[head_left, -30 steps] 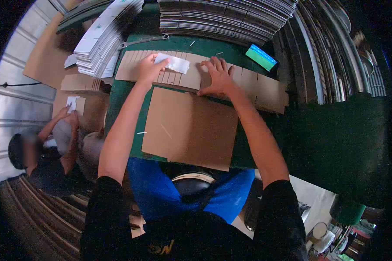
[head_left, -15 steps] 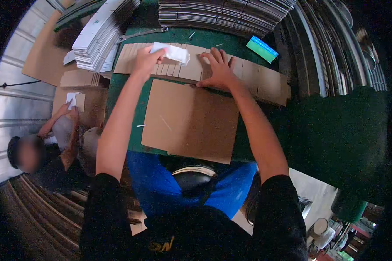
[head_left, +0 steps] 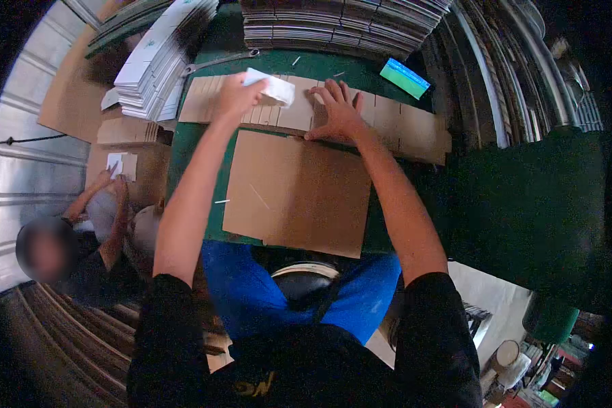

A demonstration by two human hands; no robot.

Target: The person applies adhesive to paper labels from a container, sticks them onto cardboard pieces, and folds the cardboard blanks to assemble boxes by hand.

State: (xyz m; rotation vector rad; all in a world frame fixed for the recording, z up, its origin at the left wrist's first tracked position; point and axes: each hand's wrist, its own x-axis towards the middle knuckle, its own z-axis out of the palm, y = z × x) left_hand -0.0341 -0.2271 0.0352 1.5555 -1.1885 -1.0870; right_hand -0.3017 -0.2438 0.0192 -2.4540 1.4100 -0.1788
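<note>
My left hand [head_left: 240, 98] is closed around a white block-like piece [head_left: 277, 90], perhaps folded paper or cloth; its exact kind I cannot make out. The piece is over a long brown slotted cardboard strip [head_left: 404, 128] lying across the green table. On the same strip my right hand [head_left: 338, 115] rests with its fingers spread, the thumb at the near edge. Several narrow slots show in the strip's left part. Closer to my body lies a flat brown cardboard sheet [head_left: 299, 197], partly in shadow.
Stacked cardboard [head_left: 340, 30] stands at the back, with white-faced strips [head_left: 153, 68] at the left. A wrench [head_left: 221, 61], a phone-like lit screen [head_left: 405, 78] and a small white scrap [head_left: 222, 201] lie on the green table [head_left: 211, 163]. A co-worker [head_left: 102, 231] sits at left, handling a white piece.
My left hand has moved slightly right and down along the strip with the white piece. My right hand stays spread on the cardboard. The whole view has shifted a little.
</note>
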